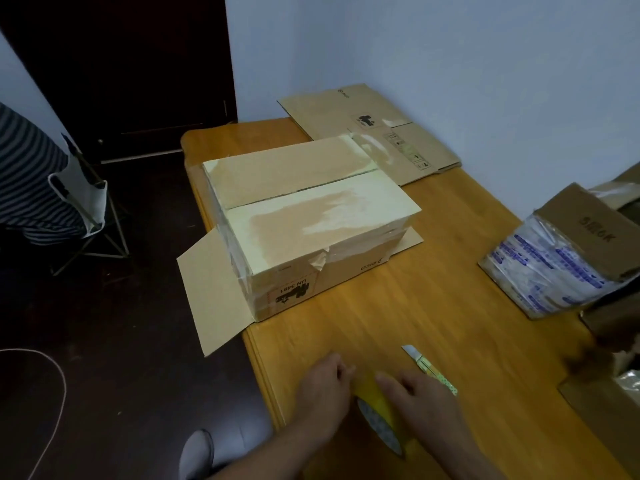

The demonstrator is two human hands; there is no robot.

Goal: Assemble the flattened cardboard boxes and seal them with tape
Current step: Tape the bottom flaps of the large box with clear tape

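Left hand (pixel 325 386) and right hand (pixel 417 400) are apparently both gripping a yellow tape roll (pixel 375 407), nearer than the taped brown cardboard box (pixel 304 216).

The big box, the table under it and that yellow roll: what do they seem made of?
Box: brown cardboard, matte, with glossy clear tape glinting over its top. Table: wood or wood-look veneer, orange-brown, grain lines showing, lightly shiny. Yellow roll: probably plastic packing tape, smooth and glossy.
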